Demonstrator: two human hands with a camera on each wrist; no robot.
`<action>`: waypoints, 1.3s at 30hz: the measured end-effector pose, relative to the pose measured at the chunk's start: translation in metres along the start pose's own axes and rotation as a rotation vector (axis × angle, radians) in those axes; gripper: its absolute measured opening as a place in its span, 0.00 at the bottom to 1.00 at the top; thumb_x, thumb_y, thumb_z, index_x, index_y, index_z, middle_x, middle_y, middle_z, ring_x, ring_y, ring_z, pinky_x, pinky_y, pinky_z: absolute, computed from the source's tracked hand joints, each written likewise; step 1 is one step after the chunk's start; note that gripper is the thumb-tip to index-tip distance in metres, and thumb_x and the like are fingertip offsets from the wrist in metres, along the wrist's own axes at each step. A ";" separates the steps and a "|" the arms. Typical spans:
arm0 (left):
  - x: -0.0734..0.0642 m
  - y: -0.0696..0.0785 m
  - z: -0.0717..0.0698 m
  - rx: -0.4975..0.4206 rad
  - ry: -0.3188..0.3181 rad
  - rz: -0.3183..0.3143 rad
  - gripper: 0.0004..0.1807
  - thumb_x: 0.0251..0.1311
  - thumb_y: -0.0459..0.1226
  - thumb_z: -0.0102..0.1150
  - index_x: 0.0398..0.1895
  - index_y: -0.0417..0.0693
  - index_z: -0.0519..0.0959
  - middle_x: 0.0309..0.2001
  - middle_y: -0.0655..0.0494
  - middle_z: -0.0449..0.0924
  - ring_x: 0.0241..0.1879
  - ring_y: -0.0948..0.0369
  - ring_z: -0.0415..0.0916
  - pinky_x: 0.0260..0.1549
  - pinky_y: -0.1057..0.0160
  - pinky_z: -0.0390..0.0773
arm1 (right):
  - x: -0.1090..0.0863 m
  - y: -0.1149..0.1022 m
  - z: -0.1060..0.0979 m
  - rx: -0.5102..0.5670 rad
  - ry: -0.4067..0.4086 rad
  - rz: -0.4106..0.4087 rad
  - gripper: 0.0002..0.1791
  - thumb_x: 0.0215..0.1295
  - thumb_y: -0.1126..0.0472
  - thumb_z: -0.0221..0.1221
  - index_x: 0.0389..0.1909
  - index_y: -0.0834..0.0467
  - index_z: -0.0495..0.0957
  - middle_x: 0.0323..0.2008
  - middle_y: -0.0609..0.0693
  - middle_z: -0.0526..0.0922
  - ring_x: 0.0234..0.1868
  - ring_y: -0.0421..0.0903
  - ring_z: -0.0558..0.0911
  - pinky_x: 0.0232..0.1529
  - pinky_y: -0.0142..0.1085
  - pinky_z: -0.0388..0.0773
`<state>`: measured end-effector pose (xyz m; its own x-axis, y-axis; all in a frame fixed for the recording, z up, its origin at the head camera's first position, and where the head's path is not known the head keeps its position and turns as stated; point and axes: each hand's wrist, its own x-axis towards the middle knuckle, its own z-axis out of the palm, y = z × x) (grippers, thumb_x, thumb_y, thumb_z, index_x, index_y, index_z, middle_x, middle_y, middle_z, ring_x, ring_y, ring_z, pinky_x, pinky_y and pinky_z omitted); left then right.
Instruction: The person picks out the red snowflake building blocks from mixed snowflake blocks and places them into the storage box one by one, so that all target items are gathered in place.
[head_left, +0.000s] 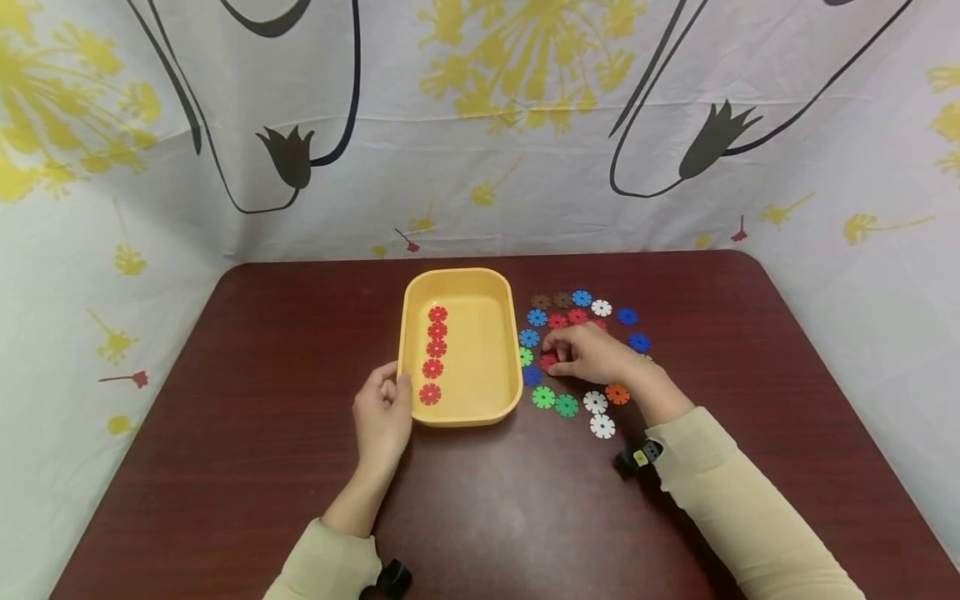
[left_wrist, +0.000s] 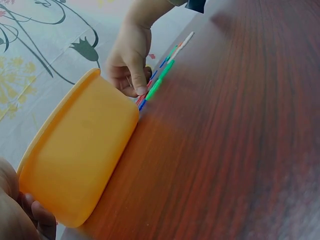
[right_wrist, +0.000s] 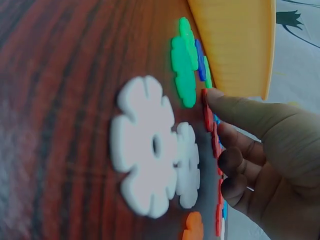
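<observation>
My left hand (head_left: 384, 414) grips the left wall of a yellow plastic tray (head_left: 480, 412), with the thumb at the rim. Inside that tray, several red flower-shaped discs (head_left: 432, 368) lie in a column along its left side. To the right of the tray, my right hand (head_left: 588, 354) has its thumb and fingers at the edges of another red flower-shaped disc (head_left: 549, 362), which lies flat on the table. The right wrist view shows the thumb touching this red disc (right_wrist: 207, 112), with the other fingers curled. Part of the disc is hidden behind the fingers.
Around the right hand lie more flower-shaped discs: white (head_left: 602, 426), orange (head_left: 617, 393), green (head_left: 566, 405), blue (head_left: 639, 342) and brown (head_left: 562, 300). They rest on a dark red-brown table (head_left: 247, 417). A patterned cloth (head_left: 525, 192) hangs behind the table.
</observation>
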<state>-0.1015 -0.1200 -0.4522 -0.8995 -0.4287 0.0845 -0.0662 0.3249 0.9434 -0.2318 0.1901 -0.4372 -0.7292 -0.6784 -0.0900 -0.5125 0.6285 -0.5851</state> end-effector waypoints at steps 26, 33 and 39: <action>-0.002 -0.001 -0.001 -0.013 -0.003 0.000 0.15 0.70 0.35 0.57 0.55 0.37 0.80 0.16 0.57 0.62 0.15 0.63 0.58 0.15 0.68 0.57 | -0.014 0.006 -0.001 0.050 0.012 0.135 0.16 0.60 0.61 0.72 0.38 0.57 0.73 0.28 0.48 0.77 0.28 0.46 0.74 0.32 0.40 0.73; 0.001 -0.001 0.000 -0.019 0.002 0.008 0.15 0.70 0.35 0.57 0.55 0.36 0.80 0.16 0.57 0.62 0.16 0.63 0.58 0.15 0.68 0.58 | -0.019 0.012 -0.006 0.041 0.023 0.146 0.19 0.59 0.62 0.73 0.49 0.60 0.78 0.33 0.48 0.81 0.28 0.44 0.77 0.33 0.39 0.77; 0.000 -0.002 0.001 -0.029 0.007 0.008 0.15 0.70 0.35 0.58 0.55 0.36 0.80 0.16 0.57 0.62 0.15 0.63 0.58 0.15 0.68 0.58 | -0.021 0.014 -0.008 0.029 0.016 0.113 0.18 0.61 0.60 0.72 0.50 0.61 0.81 0.31 0.47 0.81 0.27 0.42 0.78 0.33 0.39 0.78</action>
<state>-0.1017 -0.1200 -0.4540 -0.8970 -0.4319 0.0939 -0.0465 0.3034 0.9517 -0.2275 0.2167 -0.4368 -0.7889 -0.5975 -0.1437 -0.4136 0.6892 -0.5949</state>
